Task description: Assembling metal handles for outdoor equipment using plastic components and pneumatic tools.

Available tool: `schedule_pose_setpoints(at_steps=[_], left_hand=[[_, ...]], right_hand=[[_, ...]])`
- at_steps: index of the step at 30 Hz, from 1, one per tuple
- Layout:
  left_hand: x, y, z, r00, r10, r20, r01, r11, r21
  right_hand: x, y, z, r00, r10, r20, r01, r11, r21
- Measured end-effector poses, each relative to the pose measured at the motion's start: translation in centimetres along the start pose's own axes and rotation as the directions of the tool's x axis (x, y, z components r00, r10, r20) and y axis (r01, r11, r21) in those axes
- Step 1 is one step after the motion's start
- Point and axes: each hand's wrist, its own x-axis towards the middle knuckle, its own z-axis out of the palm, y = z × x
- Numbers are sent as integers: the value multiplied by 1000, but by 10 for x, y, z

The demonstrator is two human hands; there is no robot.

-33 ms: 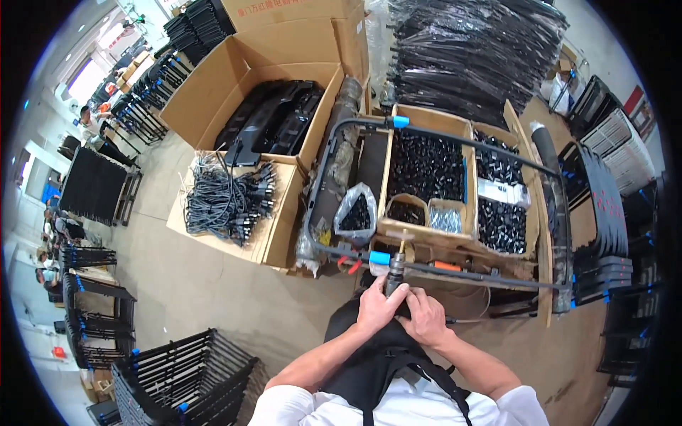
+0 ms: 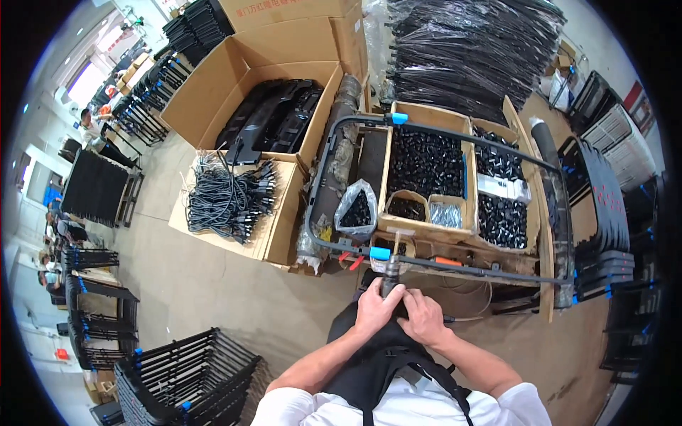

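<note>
My left hand [image 2: 378, 309] is closed around the dark body of a power screwdriver [image 2: 391, 272], its long bit pointing away from me. My right hand [image 2: 423, 317] is closed at the tool's rear, where its handle is mostly hidden by my fingers. A hose fitting shows beside my right wrist. Just beyond my hands lies a black rectangular tube frame [image 2: 462, 270] with blue wraps [image 2: 380, 253] on its bars. The bit reaches over the frame's near bar, close to one blue wrap. Whether its tip touches anything I cannot tell.
Beneath the frame, a cardboard tray [image 2: 426, 224] holds black plastic parts and silver screws [image 2: 445, 215]. A bag of black parts [image 2: 356, 209] sits at its left. Bundled cables [image 2: 231, 199] lie beside an open carton [image 2: 206, 96]. Stacked frames [image 2: 188, 376] stand at lower left.
The screwdriver has shifted slightly left and its bit tip is a little lower in the picture. Both hands keep their grip.
</note>
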Motion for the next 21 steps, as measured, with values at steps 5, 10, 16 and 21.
schedule_pose_setpoints(at_steps=[5, 10, 16, 21], left_hand=[[-49, -72, -4, 989, -131, -70, 122, 985, -124], [-44, -123, -16, 965, -223, -135, 208, 971, -114], [-13, -111, -35, 975, -213, -61, 212, 977, -28], [-5, -115, -48, 975, -221, 10, 221, 975, 9]], right_hand=[[-41, -10, 46, 984, -27, 176, 17, 998, 62], [-40, -19, 86, 964, 12, 266, -29, 998, 63], [-17, -19, 96, 968, 54, 244, -68, 996, 50], [-12, -33, 97, 969, 95, 230, -112, 992, 64]])
